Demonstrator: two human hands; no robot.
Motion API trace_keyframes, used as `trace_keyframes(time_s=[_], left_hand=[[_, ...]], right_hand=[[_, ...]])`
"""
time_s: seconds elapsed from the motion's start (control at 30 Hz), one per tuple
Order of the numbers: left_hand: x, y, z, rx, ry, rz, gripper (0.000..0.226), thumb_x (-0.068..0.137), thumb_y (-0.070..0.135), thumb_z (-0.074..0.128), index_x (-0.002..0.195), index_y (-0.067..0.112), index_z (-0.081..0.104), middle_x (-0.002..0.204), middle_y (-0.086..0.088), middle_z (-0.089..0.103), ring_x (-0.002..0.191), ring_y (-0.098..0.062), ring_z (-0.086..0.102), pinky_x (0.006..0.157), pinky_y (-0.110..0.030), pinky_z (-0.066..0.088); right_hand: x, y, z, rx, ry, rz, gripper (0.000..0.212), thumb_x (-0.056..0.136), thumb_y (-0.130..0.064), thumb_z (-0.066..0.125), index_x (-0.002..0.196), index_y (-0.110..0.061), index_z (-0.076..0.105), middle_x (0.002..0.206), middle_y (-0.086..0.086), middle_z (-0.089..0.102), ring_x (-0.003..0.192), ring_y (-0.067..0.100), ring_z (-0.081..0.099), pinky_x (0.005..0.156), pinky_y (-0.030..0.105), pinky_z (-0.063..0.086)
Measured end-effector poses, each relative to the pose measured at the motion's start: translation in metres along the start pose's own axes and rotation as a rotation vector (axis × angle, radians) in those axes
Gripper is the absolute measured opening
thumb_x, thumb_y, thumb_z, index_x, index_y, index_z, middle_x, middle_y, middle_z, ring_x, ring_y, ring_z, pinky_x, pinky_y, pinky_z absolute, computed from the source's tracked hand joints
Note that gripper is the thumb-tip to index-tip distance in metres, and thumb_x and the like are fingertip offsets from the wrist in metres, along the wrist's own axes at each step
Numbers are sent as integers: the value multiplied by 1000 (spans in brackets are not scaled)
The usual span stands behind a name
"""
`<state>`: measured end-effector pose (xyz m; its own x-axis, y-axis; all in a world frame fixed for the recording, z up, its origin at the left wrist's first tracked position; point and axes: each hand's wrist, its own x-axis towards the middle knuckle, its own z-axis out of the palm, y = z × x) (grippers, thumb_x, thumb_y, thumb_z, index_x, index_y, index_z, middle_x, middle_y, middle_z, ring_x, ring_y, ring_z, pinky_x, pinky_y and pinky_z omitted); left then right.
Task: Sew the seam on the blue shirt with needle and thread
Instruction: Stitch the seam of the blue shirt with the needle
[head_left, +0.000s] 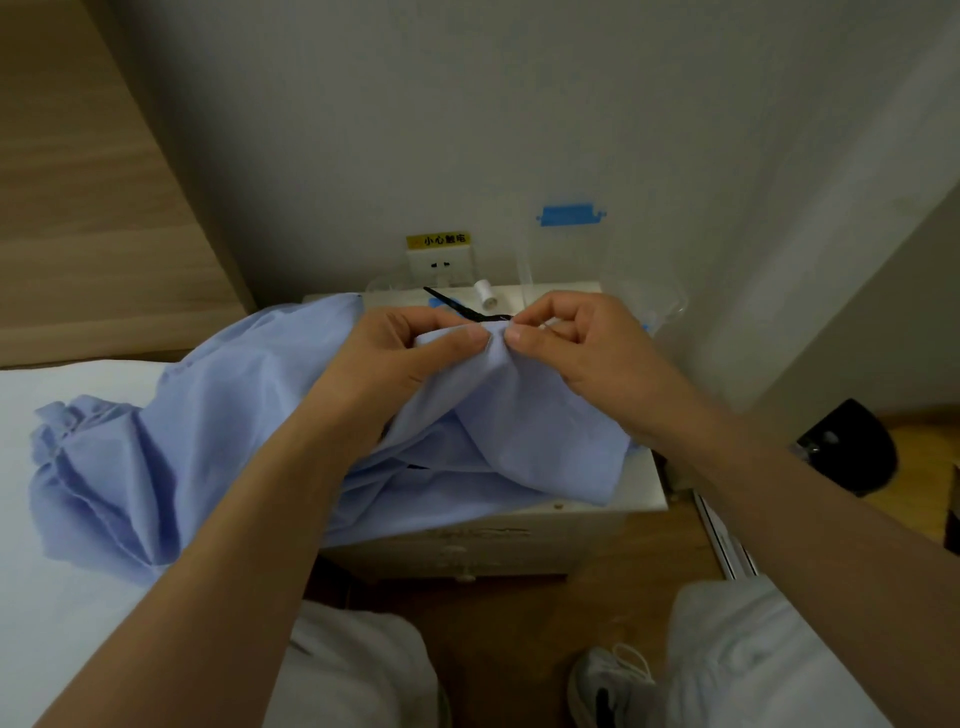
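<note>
The light blue shirt (218, 447) lies draped from the white bed over the small white nightstand. My left hand (400, 358) pinches a raised fold of the shirt between thumb and fingers. Right beside it, my right hand (576, 353) pinches the same folded edge with thumb and forefinger; the needle is too small to make out there. A white thread spool (485, 293) stands at the back of the nightstand, behind my hands. Black scissors (457, 306) lie next to it, partly hidden by my fingers.
The white nightstand (613, 512) stands against the wall, with a wall socket (440, 265) just above it. A clear plastic box (571, 260) with a blue clip stands at its back right. The white bed (62, 597) is on the left. A black object (852, 447) sits on the floor at right.
</note>
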<state>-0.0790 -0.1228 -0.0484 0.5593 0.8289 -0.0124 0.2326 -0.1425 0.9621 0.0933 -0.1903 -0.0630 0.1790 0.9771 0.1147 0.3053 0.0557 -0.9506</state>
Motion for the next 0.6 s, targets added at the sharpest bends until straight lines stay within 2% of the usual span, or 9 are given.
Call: trace_keyframes(time_s=[0.1, 0.17, 0.2, 0.27, 0.33, 0.4, 0.5, 0.6], left_hand=[[0, 0, -5, 17, 6, -1, 15, 90, 21, 61, 79, 19, 70, 69, 10, 70, 68, 0, 63, 61, -12, 50], [0, 0, -5, 38, 9, 18, 15, 91, 24, 61, 80, 21, 71, 73, 9, 70, 73, -3, 64, 64, -14, 51], [-1, -1, -5, 53, 13, 25, 14, 91, 25, 61, 82, 22, 71, 76, 8, 71, 76, -4, 65, 66, -15, 52], [-1, -2, -5, 50, 28, 20, 14, 91, 26, 60, 87, 23, 73, 82, 7, 73, 83, -6, 66, 72, -17, 54], [-1, -2, -5, 27, 31, 7, 13, 91, 26, 60, 90, 23, 73, 86, 7, 74, 87, -8, 68, 75, -21, 54], [-1, -1, -6, 8, 15, 3, 13, 91, 25, 60, 89, 24, 73, 85, 8, 74, 85, -5, 68, 71, -17, 52], [-1, 0, -6, -16, 0, 4, 13, 91, 22, 60, 88, 27, 72, 84, 11, 74, 84, -2, 68, 70, -14, 52], [-2, 1, -6, -47, -10, 8, 13, 91, 21, 58, 90, 25, 71, 83, 11, 74, 84, -3, 68, 69, -13, 51]], right_hand=[[1, 1, -4, -15, 18, 2, 13, 92, -21, 64, 90, -8, 69, 45, 0, 42, 41, 3, 36, 51, 13, 35], [0, 1, -4, -38, 3, -7, 9, 91, -22, 65, 93, -13, 67, 51, 12, 48, 49, 10, 43, 57, 19, 39], [0, 1, -4, -38, -5, -8, 7, 92, -20, 64, 97, -15, 64, 53, 13, 49, 51, 11, 45, 56, 20, 40], [1, 1, -3, -10, -25, -12, 11, 94, -12, 58, 103, -18, 56, 52, 1, 44, 48, 6, 41, 51, 16, 36], [3, 3, -5, 10, -49, -52, 18, 96, -5, 51, 100, -22, 54, 56, -5, 43, 50, 3, 39, 52, 15, 35], [2, 3, -8, -20, -83, -115, 20, 97, -3, 50, 96, -22, 58, 58, -9, 52, 53, 3, 47, 55, 16, 39], [-2, 2, -12, -66, -121, -183, 16, 96, -7, 56, 100, -16, 68, 59, -4, 63, 53, 5, 56, 54, 18, 45], [-4, 3, -13, -127, -111, -220, 18, 94, -11, 60, 106, -15, 73, 53, 3, 62, 48, 9, 56, 55, 12, 43]])
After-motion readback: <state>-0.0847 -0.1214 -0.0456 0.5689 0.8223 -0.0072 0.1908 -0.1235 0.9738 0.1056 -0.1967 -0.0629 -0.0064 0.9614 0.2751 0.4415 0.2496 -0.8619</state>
